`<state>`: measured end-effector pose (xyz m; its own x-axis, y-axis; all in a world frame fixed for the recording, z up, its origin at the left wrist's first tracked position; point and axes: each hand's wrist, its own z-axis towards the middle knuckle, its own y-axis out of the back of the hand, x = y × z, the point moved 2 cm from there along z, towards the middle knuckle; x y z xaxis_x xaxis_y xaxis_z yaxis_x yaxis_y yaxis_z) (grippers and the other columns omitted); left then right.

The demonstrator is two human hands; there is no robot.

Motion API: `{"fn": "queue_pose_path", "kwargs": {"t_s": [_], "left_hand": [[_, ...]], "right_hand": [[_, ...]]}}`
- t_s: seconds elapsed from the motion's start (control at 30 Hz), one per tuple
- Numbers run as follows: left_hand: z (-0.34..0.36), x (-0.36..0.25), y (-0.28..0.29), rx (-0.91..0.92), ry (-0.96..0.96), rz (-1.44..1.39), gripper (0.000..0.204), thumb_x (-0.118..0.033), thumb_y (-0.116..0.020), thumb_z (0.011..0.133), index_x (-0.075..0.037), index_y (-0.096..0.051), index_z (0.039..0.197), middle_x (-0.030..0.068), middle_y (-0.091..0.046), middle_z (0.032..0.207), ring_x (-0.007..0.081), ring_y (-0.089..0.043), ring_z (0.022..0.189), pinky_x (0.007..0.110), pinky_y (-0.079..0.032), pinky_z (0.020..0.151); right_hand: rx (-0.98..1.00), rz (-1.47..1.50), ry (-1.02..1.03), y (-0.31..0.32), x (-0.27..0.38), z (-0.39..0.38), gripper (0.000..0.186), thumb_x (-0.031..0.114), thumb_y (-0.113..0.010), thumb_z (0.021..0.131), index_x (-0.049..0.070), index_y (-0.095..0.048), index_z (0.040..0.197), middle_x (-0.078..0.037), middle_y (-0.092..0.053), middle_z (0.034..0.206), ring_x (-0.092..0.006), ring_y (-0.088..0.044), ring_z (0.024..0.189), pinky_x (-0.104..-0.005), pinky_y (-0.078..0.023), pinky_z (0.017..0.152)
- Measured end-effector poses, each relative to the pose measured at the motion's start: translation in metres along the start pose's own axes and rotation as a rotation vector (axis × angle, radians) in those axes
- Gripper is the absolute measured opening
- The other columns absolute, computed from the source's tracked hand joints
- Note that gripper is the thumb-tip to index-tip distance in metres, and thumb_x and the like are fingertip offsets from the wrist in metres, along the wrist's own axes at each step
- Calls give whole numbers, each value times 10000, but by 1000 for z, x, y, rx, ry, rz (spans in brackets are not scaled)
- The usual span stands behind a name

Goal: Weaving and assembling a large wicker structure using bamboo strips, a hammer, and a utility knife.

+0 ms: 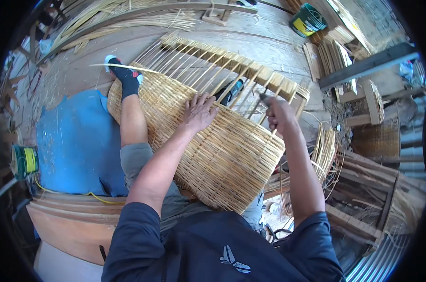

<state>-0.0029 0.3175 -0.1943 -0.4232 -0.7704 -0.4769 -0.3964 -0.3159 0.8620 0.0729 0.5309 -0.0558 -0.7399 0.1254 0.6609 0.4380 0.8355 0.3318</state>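
Note:
A woven wicker panel (213, 150) lies slantwise across my lap, its finished weave on the near side. Bare stakes (206, 77) run from the weave's far edge to a thick, wrapped crossbar (231, 60). My left hand (199, 113) rests palm down on that far edge, fingers stretched toward the stakes. My right hand (281, 115) is closed over the right-hand stakes around a dark tool (264, 97); its short tip shows, but the fist hides its kind. A loose cane strand (128, 68) sticks out at the left end of the weave, passing over my shoe (123, 73).
A blue sheet (79, 141) covers the left side, beside a green bucket (25, 162). Another green bucket (308, 19) stands far right. Cane bundles (137, 21) lie along the back, and more cane (324, 150) is at the right near a wooden frame (363, 202). A beam (368, 66) juts in.

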Motion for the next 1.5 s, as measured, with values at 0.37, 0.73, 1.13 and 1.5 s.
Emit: {"fn": "queue_pose_path", "kwargs": {"t_s": [0.37,0.73,1.13,1.5], "left_hand": [[-37,-105,5,77,-150,42,532,-380,-323,961,-91,-303,1407,153,-208,1486,373,-167,1368,526,-132,1102],[-46,-132,-21,56,-227,83,536,-363,-338,960,-50,-318,1394,189,-272,1453,383,-203,1352,471,-168,1100],[-74,-238,-20,67,-525,146,618,-279,-545,871,-17,-312,1380,233,-268,1430,430,-232,1323,505,-189,1087],[-82,-242,-29,70,-538,127,571,-179,-523,862,25,-315,1353,251,-307,1390,431,-256,1302,494,-194,1090]], "right_hand": [[215,-67,7,86,-22,-41,362,320,-564,834,103,-442,571,11,-414,486,-78,-334,354,-265,-255,318],[109,-190,404,170,-118,-65,463,452,-531,842,38,-556,637,-18,-464,515,-111,-407,393,-277,-331,356],[-51,22,-116,239,-409,-177,310,176,-607,793,27,-619,1065,-33,-590,781,-129,-557,717,-279,-446,612],[-147,868,236,177,-273,-83,604,375,-530,911,10,-368,1364,-102,-561,1215,-158,-575,1010,-278,-442,854]]}}
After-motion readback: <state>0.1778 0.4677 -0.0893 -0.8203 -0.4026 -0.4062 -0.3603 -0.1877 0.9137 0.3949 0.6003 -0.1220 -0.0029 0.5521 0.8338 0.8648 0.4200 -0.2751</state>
